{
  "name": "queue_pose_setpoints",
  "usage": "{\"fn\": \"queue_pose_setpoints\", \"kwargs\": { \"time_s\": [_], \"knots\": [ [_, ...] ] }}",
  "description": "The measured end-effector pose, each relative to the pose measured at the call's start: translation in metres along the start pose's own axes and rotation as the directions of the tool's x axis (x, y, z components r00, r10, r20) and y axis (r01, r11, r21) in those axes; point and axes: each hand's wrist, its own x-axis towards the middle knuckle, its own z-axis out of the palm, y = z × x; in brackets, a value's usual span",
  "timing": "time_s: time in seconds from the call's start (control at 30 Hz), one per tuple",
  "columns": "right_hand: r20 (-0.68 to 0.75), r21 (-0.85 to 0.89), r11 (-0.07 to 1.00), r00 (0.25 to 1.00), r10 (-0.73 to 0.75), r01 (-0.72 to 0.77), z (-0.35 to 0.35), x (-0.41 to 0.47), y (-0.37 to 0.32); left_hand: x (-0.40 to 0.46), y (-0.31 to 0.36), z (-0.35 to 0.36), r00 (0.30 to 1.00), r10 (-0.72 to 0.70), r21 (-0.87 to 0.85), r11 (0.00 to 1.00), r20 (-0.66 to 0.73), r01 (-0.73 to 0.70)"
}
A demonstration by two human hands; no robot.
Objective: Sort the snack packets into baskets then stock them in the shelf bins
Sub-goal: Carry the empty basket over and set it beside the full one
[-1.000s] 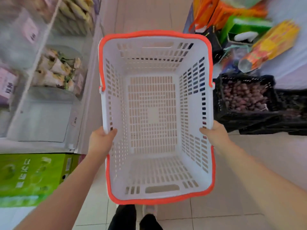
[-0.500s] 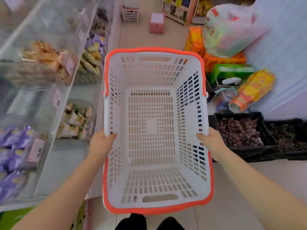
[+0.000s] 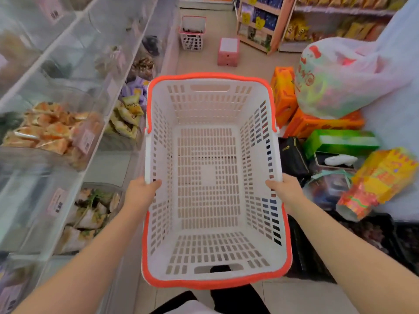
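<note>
While I stand in the aisle, my left hand (image 3: 141, 194) and right hand (image 3: 286, 191) grip the side rims of the basket (image 3: 207, 141), fingers curled over the edges. It hangs level before me, nothing inside. Snack packets (image 3: 48, 128) lie in the shelf bins (image 3: 74, 91) on my left.
</note>
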Motion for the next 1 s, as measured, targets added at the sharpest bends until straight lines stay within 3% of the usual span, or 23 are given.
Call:
{"fn": "queue_pose_setpoints", "kwargs": {
  "time_s": [0.3, 0.57, 1.0],
  "knots": [
    [0.034, -0.044, 0.999, 0.999, -0.011, 0.012, -0.004, 0.148, -0.106, 0.117, 0.104, 0.062, 0.999, 0.024, -0.077, 0.997, -0.030, -0.026],
    [0.031, -0.015, 1.000, 1.000, -0.002, 0.002, 0.041, 0.293, -0.205, 0.282, 0.196, 0.086, 1.000, -0.003, -0.115, 0.993, -0.010, 0.002],
    [-0.047, -0.038, 0.997, 0.997, 0.068, -0.070, 0.086, 0.500, -0.350, 0.516, 0.354, 0.137, 0.998, 0.013, -0.023, 1.000, 0.065, -0.011]
  ]
}}
